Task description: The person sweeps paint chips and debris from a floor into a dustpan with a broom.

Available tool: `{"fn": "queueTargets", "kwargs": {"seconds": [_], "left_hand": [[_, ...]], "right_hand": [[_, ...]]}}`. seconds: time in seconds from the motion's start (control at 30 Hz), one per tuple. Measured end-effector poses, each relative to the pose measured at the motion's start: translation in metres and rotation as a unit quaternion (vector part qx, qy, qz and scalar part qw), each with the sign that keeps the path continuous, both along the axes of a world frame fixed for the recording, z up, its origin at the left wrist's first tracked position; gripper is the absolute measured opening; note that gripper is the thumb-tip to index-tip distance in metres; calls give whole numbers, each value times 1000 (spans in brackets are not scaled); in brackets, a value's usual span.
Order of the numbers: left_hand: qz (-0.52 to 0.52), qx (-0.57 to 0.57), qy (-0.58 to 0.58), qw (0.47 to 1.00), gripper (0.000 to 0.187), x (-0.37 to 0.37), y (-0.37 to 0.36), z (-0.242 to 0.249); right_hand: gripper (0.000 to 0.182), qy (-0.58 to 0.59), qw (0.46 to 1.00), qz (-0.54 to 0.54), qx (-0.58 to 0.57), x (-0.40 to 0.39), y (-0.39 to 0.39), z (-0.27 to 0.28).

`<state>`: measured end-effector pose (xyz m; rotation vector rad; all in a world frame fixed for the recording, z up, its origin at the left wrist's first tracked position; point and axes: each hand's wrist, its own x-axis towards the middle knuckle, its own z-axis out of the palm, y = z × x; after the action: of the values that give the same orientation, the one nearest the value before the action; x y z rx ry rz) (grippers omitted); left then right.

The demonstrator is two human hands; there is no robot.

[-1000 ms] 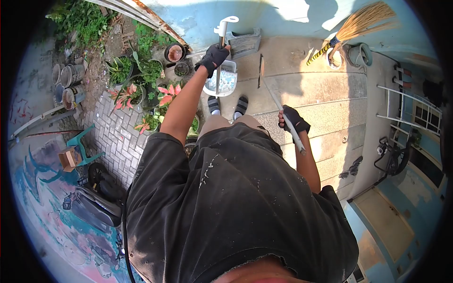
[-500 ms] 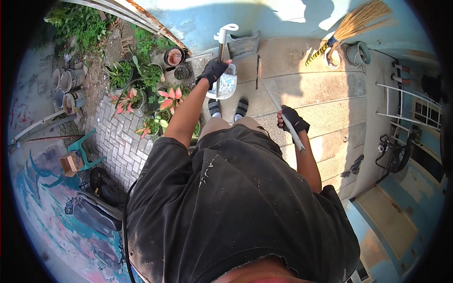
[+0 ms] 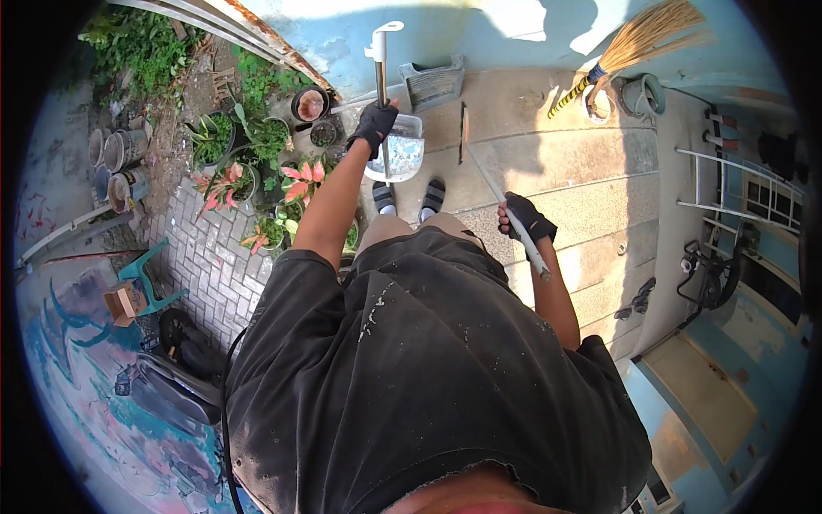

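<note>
My left hand (image 3: 374, 128), in a black fingerless glove, is wrapped round the metal shaft of a long-handled dustpan (image 3: 417, 128). Its white hooked grip (image 3: 381, 47) rises above my fist. The white pan sits on the floor just ahead of my feet, with pale bits in it. In the same kind of glove, my right hand (image 3: 527, 218) grips a long pale grey pole (image 3: 543, 259) near its upper end. The pole slants down and forward to the floor, close to a narrow dark strip (image 3: 463, 133); what its far end carries is not clear.
Potted plants (image 3: 265, 141) line the left side beside grey paving. A grey plastic piece (image 3: 432, 84) leans by the blue wall. At the far right, a straw broom (image 3: 651, 43) stands near a grey bucket (image 3: 644, 94). My sandals (image 3: 434, 194) are below me.
My left hand and the dustpan's grip have shifted left and slightly up in view, and the shaft stands more upright. My right hand keeps its hold on the pole, shifting slightly left.
</note>
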<state>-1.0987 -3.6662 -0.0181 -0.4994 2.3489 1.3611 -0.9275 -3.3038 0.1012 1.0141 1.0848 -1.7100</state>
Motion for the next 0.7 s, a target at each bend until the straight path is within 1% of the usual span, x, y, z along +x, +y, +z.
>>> {"fn": "queueTargets", "kwargs": {"seconds": [0.03,0.1,0.17,0.23,0.3,0.37,0.43,0.47,0.7], "left_hand": [[11,1,-11,1000,47,1,-1,4],[3,5,-21,1000,46,2,0,14],[2,5,15,1000,45,4,7,31],[12,14,23,1000,43,6,10,24],[-7,12,7,1000,43,8,10,22],[-23,6,-3,1000,45,6,8,5],[-23,22,30,999,43,2,11,-6],[-14,12,32,999,44,6,16,22],[-37,-16,5,999,45,-6,19,9]], "right_hand": [[10,-4,1000,-5,-15,1,-1,1],[8,1,1000,1,-5,2,-3,3],[7,8,1000,7,6,2,-4,5],[7,3,1000,-3,0,4,-4,5],[8,2,1000,-5,-1,6,-4,3],[8,3,1000,-7,-2,6,-4,3],[8,-1,1000,-20,-14,6,-3,5],[8,-1,1000,-21,-13,8,-3,5],[7,-7,1000,-23,-8,13,0,6]]}}
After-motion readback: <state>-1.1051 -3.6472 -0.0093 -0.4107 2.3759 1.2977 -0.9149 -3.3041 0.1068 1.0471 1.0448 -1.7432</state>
